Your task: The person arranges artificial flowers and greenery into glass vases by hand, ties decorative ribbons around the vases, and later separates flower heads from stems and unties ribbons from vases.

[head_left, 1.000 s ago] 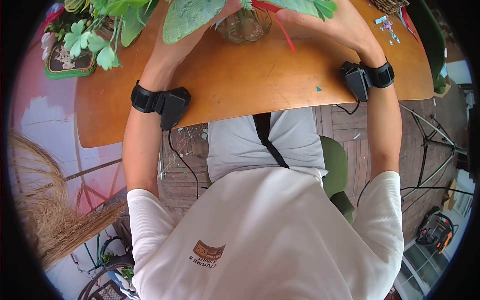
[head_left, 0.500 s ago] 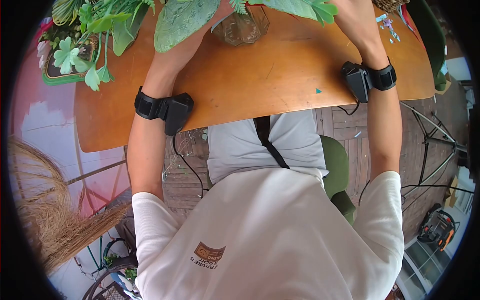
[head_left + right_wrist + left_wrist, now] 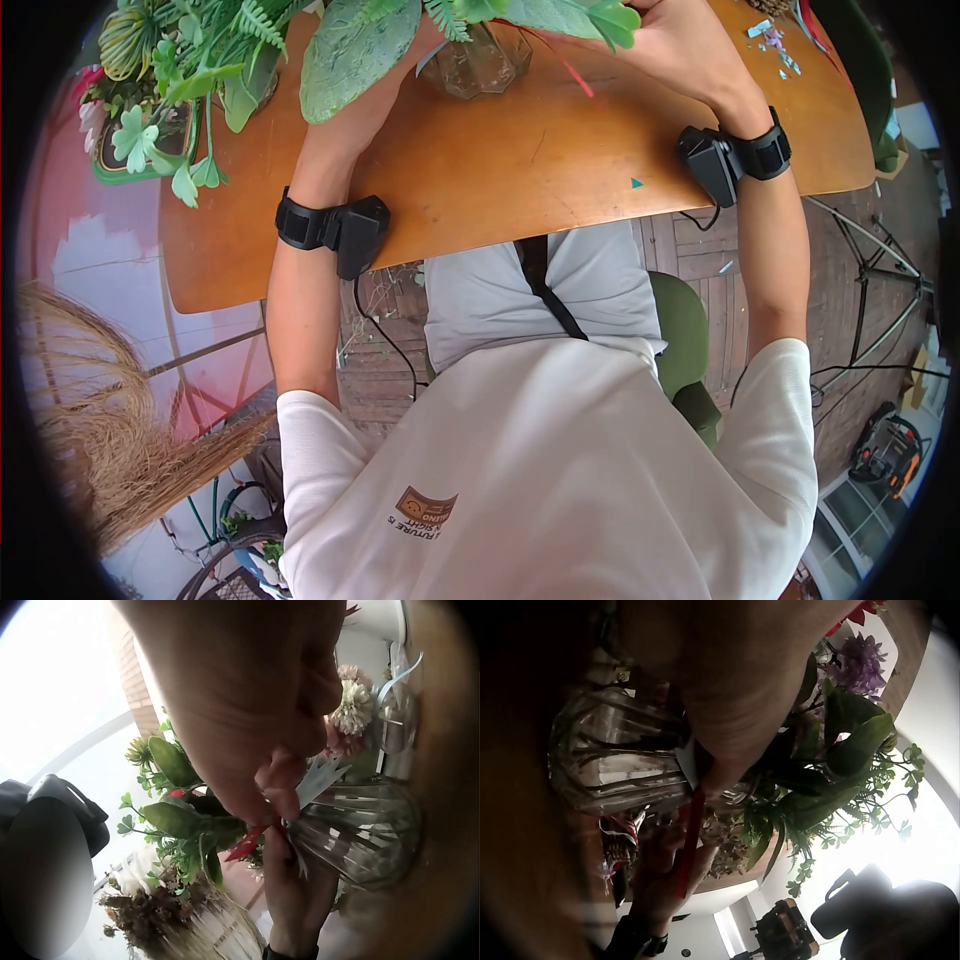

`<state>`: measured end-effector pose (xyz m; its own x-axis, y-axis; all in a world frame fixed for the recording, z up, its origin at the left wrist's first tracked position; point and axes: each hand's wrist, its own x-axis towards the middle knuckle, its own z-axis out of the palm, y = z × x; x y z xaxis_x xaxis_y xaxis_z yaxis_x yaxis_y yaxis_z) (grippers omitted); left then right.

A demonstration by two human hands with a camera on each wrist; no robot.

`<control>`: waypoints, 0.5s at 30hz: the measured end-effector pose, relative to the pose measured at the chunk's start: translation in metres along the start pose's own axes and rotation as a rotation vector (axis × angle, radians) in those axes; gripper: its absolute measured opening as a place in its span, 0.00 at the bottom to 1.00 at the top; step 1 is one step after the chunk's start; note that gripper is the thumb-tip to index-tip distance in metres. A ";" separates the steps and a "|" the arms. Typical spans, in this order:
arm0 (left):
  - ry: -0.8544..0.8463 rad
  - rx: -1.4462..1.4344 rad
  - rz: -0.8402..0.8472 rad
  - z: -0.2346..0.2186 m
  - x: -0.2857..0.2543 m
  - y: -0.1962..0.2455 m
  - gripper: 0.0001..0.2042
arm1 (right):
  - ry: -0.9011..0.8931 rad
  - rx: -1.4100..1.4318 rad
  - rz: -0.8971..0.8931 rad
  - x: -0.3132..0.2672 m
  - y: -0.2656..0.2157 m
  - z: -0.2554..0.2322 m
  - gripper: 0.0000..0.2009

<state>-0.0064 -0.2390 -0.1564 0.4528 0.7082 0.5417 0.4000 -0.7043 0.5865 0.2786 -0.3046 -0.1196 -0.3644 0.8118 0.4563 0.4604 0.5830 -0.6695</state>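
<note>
A clear faceted glass vase (image 3: 480,65) stands on the wooden table, filled with artificial leaves (image 3: 360,60) and flowers that hide much of both hands in the head view. A red ribbon (image 3: 247,844) and a pale grey-blue ribbon (image 3: 319,784) circle its neck. My left hand (image 3: 742,690) holds the neck, its fingertips pinching the red ribbon there. From the other side my right hand (image 3: 680,45) has curled fingers on the red ribbon, close to the left fingertips in the right wrist view. One red tail hangs toward me.
At the left of the table sits a green-rimmed frame (image 3: 145,170) with flowers. Small paper scraps (image 3: 775,42) lie at the far right, and a green scrap (image 3: 637,183) near the front edge. Dried grass (image 3: 90,400) stands at left; a green chair (image 3: 685,325) is under me.
My right hand pulled away from the vase to the right, then came back somewhat toward it. The red tail dropped from sight and shows again. My left hand stays at the neck.
</note>
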 end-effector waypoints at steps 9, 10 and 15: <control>-0.011 -0.143 -0.062 0.004 0.004 0.004 0.16 | 0.005 0.038 -0.050 0.000 0.000 0.002 0.10; -0.010 -0.158 -0.072 0.004 0.004 0.005 0.16 | -0.004 0.012 -0.045 0.000 -0.001 0.002 0.10; -0.003 -0.238 -0.121 0.002 0.006 -0.001 0.15 | -0.044 -0.029 -0.036 0.002 -0.011 0.000 0.13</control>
<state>-0.0025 -0.2338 -0.1550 0.4154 0.7860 0.4578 0.2527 -0.5832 0.7720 0.2728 -0.3091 -0.1110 -0.4163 0.7882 0.4533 0.4695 0.6133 -0.6352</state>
